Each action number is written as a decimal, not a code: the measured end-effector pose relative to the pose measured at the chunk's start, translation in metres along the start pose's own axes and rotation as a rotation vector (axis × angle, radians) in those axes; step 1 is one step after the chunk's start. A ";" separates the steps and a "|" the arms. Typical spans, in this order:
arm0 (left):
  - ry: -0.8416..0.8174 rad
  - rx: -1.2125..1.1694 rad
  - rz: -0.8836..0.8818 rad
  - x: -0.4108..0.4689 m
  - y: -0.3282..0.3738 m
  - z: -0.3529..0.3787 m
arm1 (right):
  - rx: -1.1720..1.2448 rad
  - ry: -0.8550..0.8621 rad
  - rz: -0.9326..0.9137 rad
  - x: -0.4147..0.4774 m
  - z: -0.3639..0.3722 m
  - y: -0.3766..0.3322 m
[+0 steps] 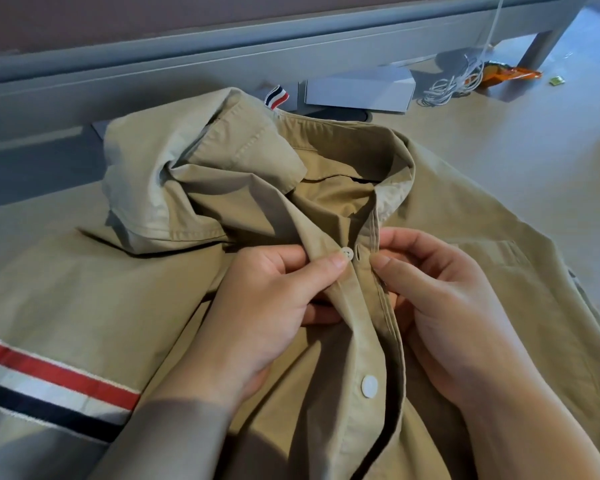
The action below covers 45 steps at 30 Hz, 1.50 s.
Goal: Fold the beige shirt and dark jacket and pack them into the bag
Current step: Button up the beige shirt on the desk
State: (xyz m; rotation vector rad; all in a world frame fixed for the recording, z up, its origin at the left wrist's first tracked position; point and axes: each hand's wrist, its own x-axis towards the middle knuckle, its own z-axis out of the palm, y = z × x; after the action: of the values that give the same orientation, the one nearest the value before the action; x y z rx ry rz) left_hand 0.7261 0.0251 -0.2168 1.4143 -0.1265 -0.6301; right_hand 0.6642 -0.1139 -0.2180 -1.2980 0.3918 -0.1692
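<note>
The beige shirt lies front-up on the floor, collar toward the grey bed frame, spread out so it can be squared before folding. Both hands work at the top of the front opening. The left hand has its grip closed in a pinch on the button strip, thumb just behind the upper button. The right hand pinches the facing edge with the buttonhole and holds it taut just beside that button. Fastening the front would likely keep the two halves aligned through the fold. Whether the lower button is done up I cannot tell. Neither dark jacket nor bag is in view.
</note>
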 end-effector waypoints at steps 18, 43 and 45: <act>-0.036 0.031 -0.011 0.001 -0.001 -0.003 | -0.141 0.020 -0.067 0.000 -0.001 0.001; -0.075 0.017 -0.041 0.006 -0.005 -0.006 | -0.110 -0.029 -0.028 -0.002 0.008 0.003; -0.084 0.010 -0.055 0.006 -0.006 -0.005 | -0.128 -0.021 -0.029 -0.001 0.009 0.006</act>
State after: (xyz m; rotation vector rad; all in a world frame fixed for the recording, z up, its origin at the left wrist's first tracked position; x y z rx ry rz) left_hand 0.7313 0.0268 -0.2253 1.4050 -0.1582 -0.7355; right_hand 0.6656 -0.1038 -0.2220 -1.4306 0.3707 -0.1565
